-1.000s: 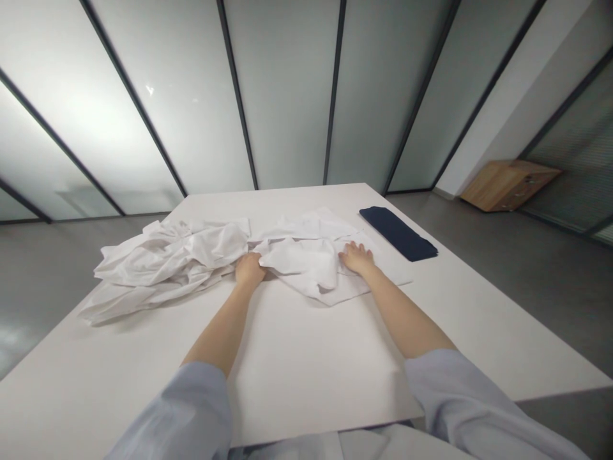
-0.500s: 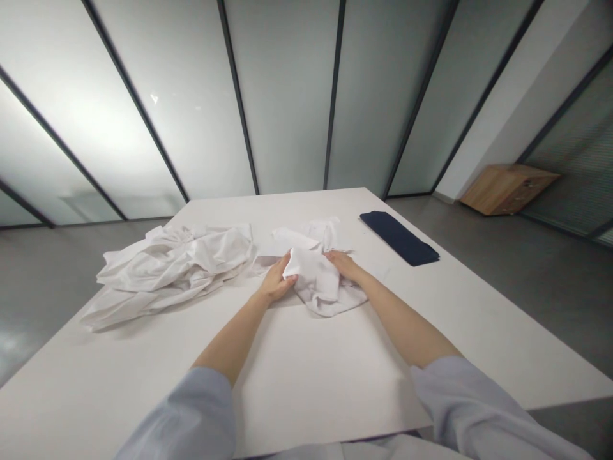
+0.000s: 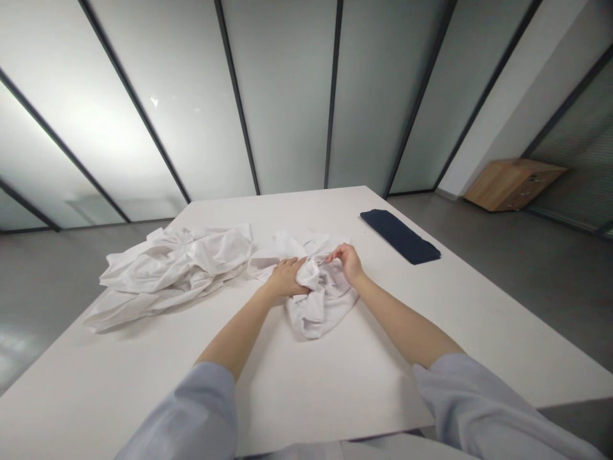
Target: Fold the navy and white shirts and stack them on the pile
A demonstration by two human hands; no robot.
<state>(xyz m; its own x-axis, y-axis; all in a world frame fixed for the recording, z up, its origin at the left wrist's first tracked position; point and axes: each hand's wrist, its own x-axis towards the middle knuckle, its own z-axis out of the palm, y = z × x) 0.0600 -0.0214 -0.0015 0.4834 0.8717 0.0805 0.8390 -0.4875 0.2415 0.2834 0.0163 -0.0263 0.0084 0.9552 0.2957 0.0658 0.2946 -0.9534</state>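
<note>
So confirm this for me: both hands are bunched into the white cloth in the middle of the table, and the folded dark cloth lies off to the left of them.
One thing is wrong: the folded dark cloth lies to the right of the hands, as the head view shows. Both the left hand and right hand do grip the white cloth mid-table.

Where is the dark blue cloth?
The dark blue cloth lies folded flat on the far right part of the white table, to the right of the right hand.
</note>
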